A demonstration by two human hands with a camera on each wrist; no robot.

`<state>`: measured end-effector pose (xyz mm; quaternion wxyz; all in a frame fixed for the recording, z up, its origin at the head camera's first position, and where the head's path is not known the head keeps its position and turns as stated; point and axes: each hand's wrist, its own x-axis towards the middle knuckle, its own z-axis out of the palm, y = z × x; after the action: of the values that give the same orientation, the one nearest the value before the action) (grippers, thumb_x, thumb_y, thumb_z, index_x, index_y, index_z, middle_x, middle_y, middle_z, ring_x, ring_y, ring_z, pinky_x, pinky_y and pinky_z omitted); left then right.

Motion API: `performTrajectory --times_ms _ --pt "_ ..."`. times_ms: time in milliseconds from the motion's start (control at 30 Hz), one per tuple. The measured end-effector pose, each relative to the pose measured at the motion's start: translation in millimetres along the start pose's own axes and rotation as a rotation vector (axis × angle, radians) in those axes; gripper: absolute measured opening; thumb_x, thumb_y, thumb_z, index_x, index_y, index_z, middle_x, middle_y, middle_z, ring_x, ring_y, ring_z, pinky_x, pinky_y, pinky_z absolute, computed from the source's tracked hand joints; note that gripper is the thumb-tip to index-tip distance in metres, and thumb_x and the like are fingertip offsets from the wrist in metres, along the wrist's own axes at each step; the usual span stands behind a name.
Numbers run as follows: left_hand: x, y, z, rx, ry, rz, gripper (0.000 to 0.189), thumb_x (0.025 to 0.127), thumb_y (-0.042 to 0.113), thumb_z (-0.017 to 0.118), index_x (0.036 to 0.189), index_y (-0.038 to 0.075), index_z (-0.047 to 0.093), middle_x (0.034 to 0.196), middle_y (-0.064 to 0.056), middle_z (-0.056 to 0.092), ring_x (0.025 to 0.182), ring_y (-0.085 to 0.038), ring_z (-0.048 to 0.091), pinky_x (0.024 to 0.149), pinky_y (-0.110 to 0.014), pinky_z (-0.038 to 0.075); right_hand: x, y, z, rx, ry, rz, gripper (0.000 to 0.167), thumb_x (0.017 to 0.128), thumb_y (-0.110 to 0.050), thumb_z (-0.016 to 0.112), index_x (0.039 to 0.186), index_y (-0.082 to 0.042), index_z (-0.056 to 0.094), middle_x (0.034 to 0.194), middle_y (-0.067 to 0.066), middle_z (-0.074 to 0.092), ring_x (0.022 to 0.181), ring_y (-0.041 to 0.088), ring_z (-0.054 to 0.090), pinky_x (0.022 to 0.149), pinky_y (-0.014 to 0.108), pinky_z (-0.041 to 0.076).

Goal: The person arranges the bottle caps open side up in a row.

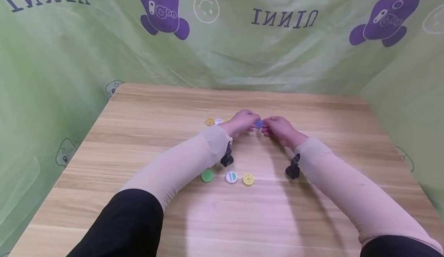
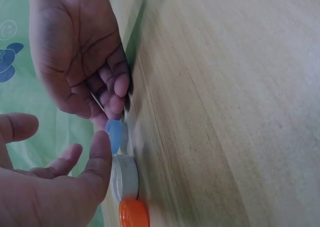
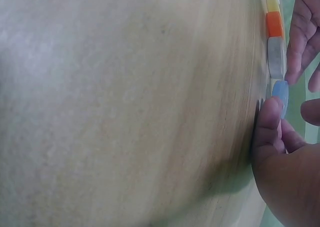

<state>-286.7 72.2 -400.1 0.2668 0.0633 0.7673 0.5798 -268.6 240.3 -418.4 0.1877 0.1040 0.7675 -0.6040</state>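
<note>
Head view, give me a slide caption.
Left hand and right hand touch a blue disc; nearer the camera lie a green disc, white disc and yellow disc.

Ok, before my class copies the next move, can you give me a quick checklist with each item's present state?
1. Both hands at the blue cap: ok, the left hand and right hand have fingertips at it from either side.
2. Printed face visible: ok, it shows in the head view.
3. Cap flat on the table: cannot tell, fingers crowd it.
4. Firm grip: cannot tell from these angles.
5. Whole row visible from the head: not ok, the left hand covers part.
6. Near caps out of the way: ok, green, white and yellow lie apart from both hands.
</note>
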Motion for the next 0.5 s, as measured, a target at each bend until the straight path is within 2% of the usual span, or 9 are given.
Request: performTrajectory --times_ms 200,500 --pt "0.2 0.5 -1.9 0.004 0.022 -0.013 0.040 0.105 0.019 0.056 0.135 -0.007 0.055 0.121 -0.017 0.065 0.107 -0.029 0.063 0.095 -0.036 0.055 -0.5 -3.3 1.3 -0.038 0.005 0.023 0.040 0.108 -0.011 0.047 0.137 0.016 0.050 0.096 0.006 0.060 0.078 0.009 0.059 0.073 0.018 0.055" --pt "-3.6 -2.4 -15.8 -0.031 0.037 0.019 0.042 0.105 0.009 0.048 0.143 -0.010 0.050 0.139 -0.022 0.057 0.119 -0.030 0.061 0.096 -0.030 0.055 0.2 -1.9 4.2 -0.047 0.020 0.014 0.041 0.106 -0.010 0.048 0.137 0.017 0.050 0.096 0.006 0.061 0.079 0.009 0.059 0.074 0.018 0.055"
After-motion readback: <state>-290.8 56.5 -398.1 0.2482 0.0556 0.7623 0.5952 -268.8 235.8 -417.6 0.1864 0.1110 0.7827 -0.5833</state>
